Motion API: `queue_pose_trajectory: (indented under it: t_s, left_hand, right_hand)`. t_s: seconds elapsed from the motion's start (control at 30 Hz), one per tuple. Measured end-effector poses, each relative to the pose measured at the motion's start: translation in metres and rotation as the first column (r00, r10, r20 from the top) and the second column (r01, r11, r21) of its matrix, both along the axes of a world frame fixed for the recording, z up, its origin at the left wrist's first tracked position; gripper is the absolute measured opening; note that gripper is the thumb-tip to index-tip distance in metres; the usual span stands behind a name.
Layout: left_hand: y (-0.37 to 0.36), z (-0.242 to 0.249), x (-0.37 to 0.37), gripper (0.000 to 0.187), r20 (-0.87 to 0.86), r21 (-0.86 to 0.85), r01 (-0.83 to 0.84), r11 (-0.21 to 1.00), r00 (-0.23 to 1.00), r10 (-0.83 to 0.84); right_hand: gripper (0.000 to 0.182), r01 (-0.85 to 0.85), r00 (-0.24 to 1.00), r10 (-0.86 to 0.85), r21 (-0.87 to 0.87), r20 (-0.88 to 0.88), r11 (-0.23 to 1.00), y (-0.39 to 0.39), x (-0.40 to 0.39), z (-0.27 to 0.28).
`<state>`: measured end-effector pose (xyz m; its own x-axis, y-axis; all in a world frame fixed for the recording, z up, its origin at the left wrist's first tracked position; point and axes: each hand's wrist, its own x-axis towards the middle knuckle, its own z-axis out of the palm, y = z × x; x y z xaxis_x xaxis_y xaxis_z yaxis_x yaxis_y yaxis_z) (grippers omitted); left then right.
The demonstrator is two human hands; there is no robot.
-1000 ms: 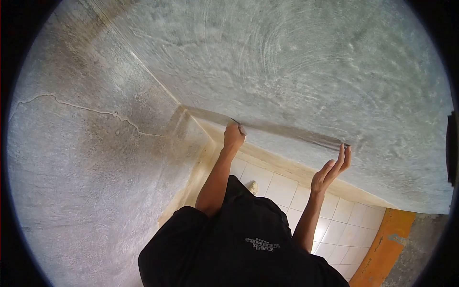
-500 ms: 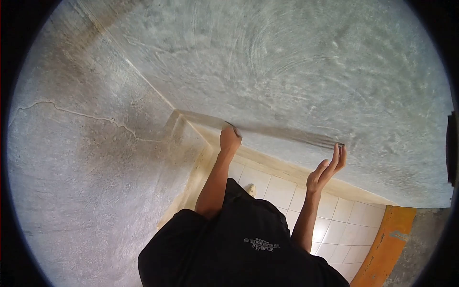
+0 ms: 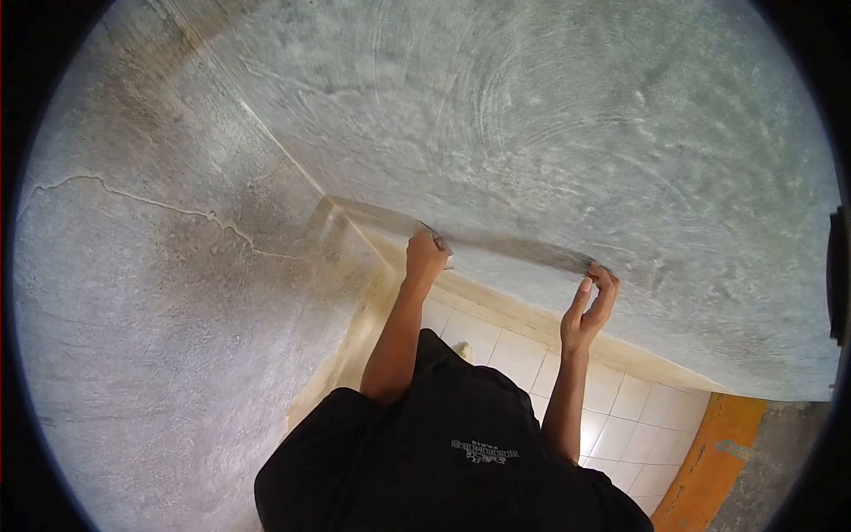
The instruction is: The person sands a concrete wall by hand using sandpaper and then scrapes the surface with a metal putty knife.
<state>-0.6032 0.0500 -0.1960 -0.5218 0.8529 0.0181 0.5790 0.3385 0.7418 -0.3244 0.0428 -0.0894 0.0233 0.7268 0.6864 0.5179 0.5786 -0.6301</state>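
My left hand (image 3: 427,254) is closed against the grey plastered wall (image 3: 532,115). Something small and partly hidden, with a dark edge and a pale end, shows at its fingers; I cannot make out what it is. To the right, my right hand (image 3: 589,310) touches the wall with bent fingertips, its thumb held apart and nothing visible in it. A brownish strip (image 3: 514,246) runs along the wall from the corner, passing between the two hands.
A second wall (image 3: 133,337) on the left has a long crack and brown stains. Below are a yellowish wall base (image 3: 638,353), white floor tiles (image 3: 519,355) and an orange painted edge (image 3: 714,452). A dark object (image 3: 837,275) is at the far right.
My right hand has moved left along the strip, and its fingers are more bent. My left hand stays at nearly the same place, with a pale end now showing beside it.
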Motion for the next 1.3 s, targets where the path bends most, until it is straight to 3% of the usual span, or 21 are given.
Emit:
queue_pose_trajectory:
  t_s: [0.27,0.37,0.87,0.97,1.17,1.3]
  left_hand:
    - [0.007,-0.016,-0.004,0.014,-0.018,-0.02,-0.062,0.998,0.998,0.061]
    - [0.007,-0.016,-0.007,0.014,0.059,-0.086,-0.023,0.996,0.998,0.028]
    - [0.007,-0.003,0.0,0.013,0.018,-0.063,-0.069,0.996,0.997,0.071]
    - [0.007,-0.008,-0.005,0.014,0.086,-0.118,-0.075,0.99,0.993,0.085]
    - [0.005,-0.002,-0.003,0.013,0.013,-0.034,-0.058,0.998,0.998,0.058]
    - [0.007,-0.002,-0.003,0.014,0.065,-0.061,-0.062,0.996,0.996,0.066]
  right_hand:
    - [0.022,-0.002,1.0,0.002,0.039,0.007,0.999,0.004,0.0,-0.005]
    - [0.022,0.007,1.0,-0.008,0.048,0.014,0.999,0.008,0.0,-0.004]
    - [0.019,0.008,1.0,-0.007,0.058,-0.023,0.998,0.011,0.002,-0.013]
    - [0.019,0.002,1.0,0.0,0.051,-0.028,0.999,0.009,0.0,-0.011]
    - [0.018,0.004,1.0,-0.003,0.055,-0.012,0.998,0.009,0.002,-0.012]
    - [0.019,0.01,0.999,-0.008,0.065,-0.031,0.998,0.012,0.001,-0.012]
